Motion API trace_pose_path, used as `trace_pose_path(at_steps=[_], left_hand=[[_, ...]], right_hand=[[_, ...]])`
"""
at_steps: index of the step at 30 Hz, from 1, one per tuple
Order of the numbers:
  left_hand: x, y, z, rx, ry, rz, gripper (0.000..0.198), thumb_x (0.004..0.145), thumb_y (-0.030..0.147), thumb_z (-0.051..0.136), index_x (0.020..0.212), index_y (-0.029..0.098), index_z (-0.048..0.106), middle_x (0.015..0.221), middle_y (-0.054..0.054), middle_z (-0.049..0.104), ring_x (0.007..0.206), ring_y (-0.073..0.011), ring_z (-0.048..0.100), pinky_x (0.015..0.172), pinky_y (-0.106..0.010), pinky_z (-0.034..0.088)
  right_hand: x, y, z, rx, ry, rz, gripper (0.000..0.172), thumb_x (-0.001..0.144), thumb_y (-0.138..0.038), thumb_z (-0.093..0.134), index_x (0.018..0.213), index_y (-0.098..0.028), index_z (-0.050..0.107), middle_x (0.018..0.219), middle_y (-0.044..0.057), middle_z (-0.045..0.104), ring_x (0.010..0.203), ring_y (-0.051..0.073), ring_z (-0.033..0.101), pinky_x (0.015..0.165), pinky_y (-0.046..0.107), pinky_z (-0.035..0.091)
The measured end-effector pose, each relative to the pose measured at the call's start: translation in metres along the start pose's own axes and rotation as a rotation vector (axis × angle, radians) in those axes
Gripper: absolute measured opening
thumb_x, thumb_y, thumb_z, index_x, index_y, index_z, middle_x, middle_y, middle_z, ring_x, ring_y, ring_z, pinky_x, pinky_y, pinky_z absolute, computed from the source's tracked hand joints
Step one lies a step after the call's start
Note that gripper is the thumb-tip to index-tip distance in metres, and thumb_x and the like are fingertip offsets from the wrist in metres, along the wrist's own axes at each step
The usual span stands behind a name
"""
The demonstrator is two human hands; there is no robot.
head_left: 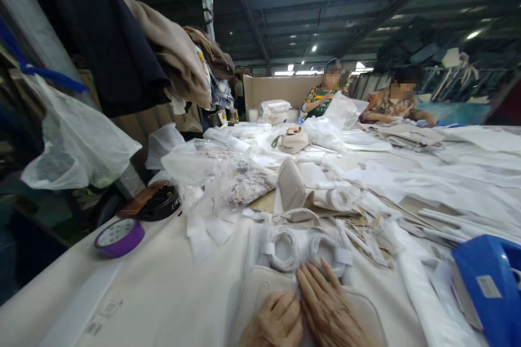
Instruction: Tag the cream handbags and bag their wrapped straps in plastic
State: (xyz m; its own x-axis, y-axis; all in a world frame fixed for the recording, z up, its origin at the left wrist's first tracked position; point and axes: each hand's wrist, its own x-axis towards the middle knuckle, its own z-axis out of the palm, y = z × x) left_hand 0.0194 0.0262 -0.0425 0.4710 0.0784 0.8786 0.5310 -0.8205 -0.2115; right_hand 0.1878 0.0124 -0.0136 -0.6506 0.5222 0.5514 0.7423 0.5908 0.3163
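My left hand [274,322] rests with its fingers curled on a cream-coloured bag panel [256,287] at the near edge of the table. Beside it, my right hand [328,306] lies flat with its fingers stretched forward over the same panel and a clear plastic wrap. Just past the fingertips lie two coils of white cord [285,249] tied with white bands. Whether the left hand grips anything is hidden by its curled fingers.
A purple tape roll [119,237] lies at the left, a blue plastic bin [494,282] at the right. Cream handbags [293,187], plastic bags and white paper cover the table [163,293]. Two people [396,102] work at the far end. Clothes [122,38] hang at the upper left.
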Motion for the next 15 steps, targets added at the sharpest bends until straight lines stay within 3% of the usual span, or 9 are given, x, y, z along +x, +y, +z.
trace_pose_path(at_steps=[4,7,9,11,13,15], left_hand=[[-0.003,-0.004,-0.015,-0.172,-0.062,-0.102,0.029,0.092,0.028,0.038,0.081,0.016,0.062,0.077,-0.004,0.065,0.086,-0.0158,0.061,0.081,-0.024,0.048],[-0.009,-0.017,-0.035,-0.139,-0.187,-0.469,0.027,0.087,0.031,0.046,0.104,0.016,0.06,0.105,-0.01,0.065,0.108,-0.0223,0.058,0.094,-0.034,0.048],[-0.009,-0.029,-0.047,-0.098,-0.308,-0.83,0.05,0.082,0.032,0.051,0.128,0.011,0.047,0.127,-0.017,0.055,0.12,-0.0285,0.051,0.099,-0.045,0.045],[-0.006,-0.039,-0.055,-0.181,-0.457,-1.137,0.066,0.08,0.035,0.054,0.136,0.006,0.036,0.134,-0.02,0.05,0.124,-0.0296,0.048,0.103,-0.046,0.041],[-0.004,-0.043,-0.06,-0.267,-0.565,-1.279,0.069,0.078,0.035,0.055,0.136,0.003,0.035,0.135,-0.021,0.049,0.127,-0.0291,0.045,0.108,-0.045,0.035],[-0.009,-0.04,-0.066,-0.294,-0.589,-1.296,0.068,0.076,0.035,0.056,0.135,0.004,0.039,0.137,-0.019,0.048,0.129,-0.0287,0.043,0.111,-0.045,0.03]], right_hand=[[0.007,0.01,-0.016,0.034,0.052,-0.01,0.037,0.087,-0.014,0.042,0.121,-0.009,0.055,0.115,0.01,0.066,0.111,0.023,0.057,0.111,0.043,0.025],[-0.011,0.022,-0.026,0.125,0.111,0.074,0.039,0.087,-0.014,0.044,0.124,-0.019,0.054,0.12,0.005,0.064,0.118,0.022,0.054,0.111,0.044,0.027],[-0.028,0.03,-0.026,0.212,0.141,0.398,0.04,0.089,-0.025,0.044,0.128,-0.017,0.051,0.128,0.01,0.059,0.121,0.027,0.052,0.105,0.048,0.037],[-0.041,0.035,-0.024,0.415,0.076,0.855,0.053,0.089,-0.042,0.04,0.13,-0.01,0.049,0.13,0.017,0.055,0.118,0.031,0.054,0.097,0.049,0.045],[-0.049,0.036,-0.024,0.698,-0.062,1.137,0.065,0.085,-0.054,0.037,0.13,-0.008,0.049,0.129,0.017,0.056,0.117,0.031,0.054,0.097,0.046,0.046],[-0.056,0.033,-0.028,0.898,-0.164,1.196,0.069,0.081,-0.059,0.04,0.129,-0.01,0.052,0.128,0.014,0.057,0.122,0.03,0.051,0.103,0.043,0.041]])
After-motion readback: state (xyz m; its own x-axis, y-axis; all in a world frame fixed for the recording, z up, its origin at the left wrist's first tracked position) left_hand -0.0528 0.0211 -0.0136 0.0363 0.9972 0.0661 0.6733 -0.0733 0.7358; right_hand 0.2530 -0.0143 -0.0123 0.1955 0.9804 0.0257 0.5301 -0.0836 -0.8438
